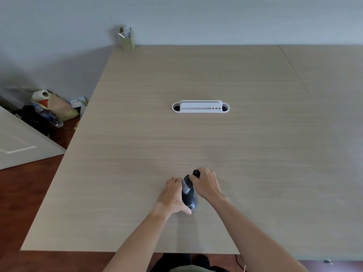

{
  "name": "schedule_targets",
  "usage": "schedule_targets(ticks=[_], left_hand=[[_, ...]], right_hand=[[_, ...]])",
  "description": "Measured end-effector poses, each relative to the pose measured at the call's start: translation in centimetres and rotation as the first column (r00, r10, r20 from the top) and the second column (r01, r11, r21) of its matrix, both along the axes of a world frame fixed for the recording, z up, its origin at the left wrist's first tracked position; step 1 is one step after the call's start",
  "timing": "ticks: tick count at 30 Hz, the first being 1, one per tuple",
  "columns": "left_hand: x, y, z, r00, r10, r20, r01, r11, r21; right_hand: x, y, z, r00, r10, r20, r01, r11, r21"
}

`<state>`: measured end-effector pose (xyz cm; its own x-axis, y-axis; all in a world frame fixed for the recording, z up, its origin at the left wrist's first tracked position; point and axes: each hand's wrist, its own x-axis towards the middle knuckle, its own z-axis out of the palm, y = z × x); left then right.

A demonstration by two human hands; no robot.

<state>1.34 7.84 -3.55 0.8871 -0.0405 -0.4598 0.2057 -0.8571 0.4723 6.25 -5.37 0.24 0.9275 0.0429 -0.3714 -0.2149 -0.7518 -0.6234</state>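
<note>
On the table (255, 154), left hand (172, 195) grips the dark bottle (189, 199), right hand (207, 185) clamps its black cap (196, 173).

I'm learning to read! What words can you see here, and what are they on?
"WISE": pale letters on the dark grey bottle that the left hand grips; the hand may hide more.
Pale printed carton on the floor: too blurred to read.
Clear plastic water bottle, its label: too blurred.
Black round cap in the right hand: no text visible.

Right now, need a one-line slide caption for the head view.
Head view: left hand holds a dark bottle on the wooden table while the right hand grips its black cap.
</note>
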Motion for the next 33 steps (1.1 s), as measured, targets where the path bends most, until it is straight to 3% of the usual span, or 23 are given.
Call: schedule_targets(ticks=[3,7,9,11,13,16,18,20,22,24,26,30,33], left_hand=[[-0.1,-0.2,0.1,0.999,0.036,0.006,-0.035,0.999,-0.031],[-0.2,-0.3,0.3,0.996,0.094,-0.013,-0.094,0.993,-0.069],[-0.2,-0.3,0.4,0.995,0.093,-0.016,-0.094,0.993,-0.072],[-0.2,-0.3,0.5,0.996,0.094,-0.004,-0.094,0.993,-0.072],[-0.2,-0.4,0.6,0.996,0.088,0.0,-0.087,0.993,-0.073],[-0.2,-0.4,0.6,0.996,0.086,0.003,-0.085,0.993,-0.087],[-0.2,-0.4,0.8,0.997,0.079,0.015,-0.078,0.993,-0.085],[-0.2,-0.5,0.9,0.997,0.074,0.013,-0.072,0.994,-0.083],[-0.2,-0.4,0.9,0.997,0.075,0.009,-0.074,0.994,-0.086],[-0.1,-0.4,0.9,0.997,0.08,-0.001,-0.079,0.992,-0.099],[-0.1,-0.3,0.8,0.996,0.087,-0.004,-0.087,0.99,-0.11],[-0.2,-0.3,0.7,0.998,0.068,0.0,-0.067,0.993,-0.098],[0.1,-0.4,0.7,0.999,0.029,0.017,-0.028,0.997,-0.067]], right_hand=[[0.9,-0.1,0.0,0.997,-0.029,0.066,0.04,0.983,-0.182],[1.3,0.6,-0.2,0.996,-0.035,-0.079,0.037,0.999,0.021],[1.3,0.6,-0.2,0.996,-0.024,-0.083,0.017,0.997,-0.082],[1.3,0.2,-0.2,0.999,-0.019,0.028,0.025,0.974,-0.223],[1.3,0.2,-0.2,0.996,-0.03,0.079,0.043,0.985,-0.168],[1.2,0.1,-0.2,0.997,-0.076,-0.021,0.075,0.997,-0.025],[0.9,-0.3,-0.5,1.0,-0.003,0.006,0.003,0.989,-0.149],[0.7,-0.9,-0.6,0.995,-0.008,0.103,0.032,0.973,-0.228],[0.4,-1.0,-0.7,0.993,-0.056,0.103,0.064,0.995,-0.081],[0.1,-1.0,-0.9,0.999,-0.049,0.003,0.048,0.994,0.093],[-0.6,-1.1,-1.4,1.0,-0.002,-0.019,0.004,0.994,0.106],[-1.4,-1.4,-1.4,0.974,-0.184,0.133,0.177,0.982,0.057],[-1.5,-1.2,-1.2,0.991,-0.097,0.097,0.08,0.983,0.167]])
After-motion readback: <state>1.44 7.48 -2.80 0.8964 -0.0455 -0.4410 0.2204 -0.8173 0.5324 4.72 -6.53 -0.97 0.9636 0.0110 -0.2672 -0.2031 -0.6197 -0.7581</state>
